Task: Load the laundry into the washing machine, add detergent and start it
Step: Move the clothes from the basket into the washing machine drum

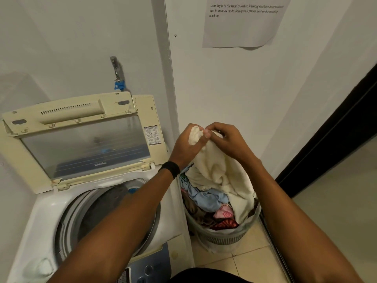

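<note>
A top-loading washing machine (pixel 47 213) stands at the left with its lid (pixel 81 144) raised against the wall and its drum (pixel 106 211) exposed. To its right on the floor sits a round grey laundry basket (pixel 224 237) heaped with mixed clothes. A cream-white towel (pixel 218 172) rises out of the basket. My left hand (pixel 187 144) and my right hand (pixel 226 139) both grip the towel's top edge, held above the basket. No detergent is visible.
The machine's blue control panel (pixel 151 264) is at the bottom, near my body. A water tap (pixel 117 72) with a blue fitting is on the wall behind the lid. A paper notice (pixel 242 21) hangs on the wall. A dark doorway edge (pixel 336 129) runs along the right.
</note>
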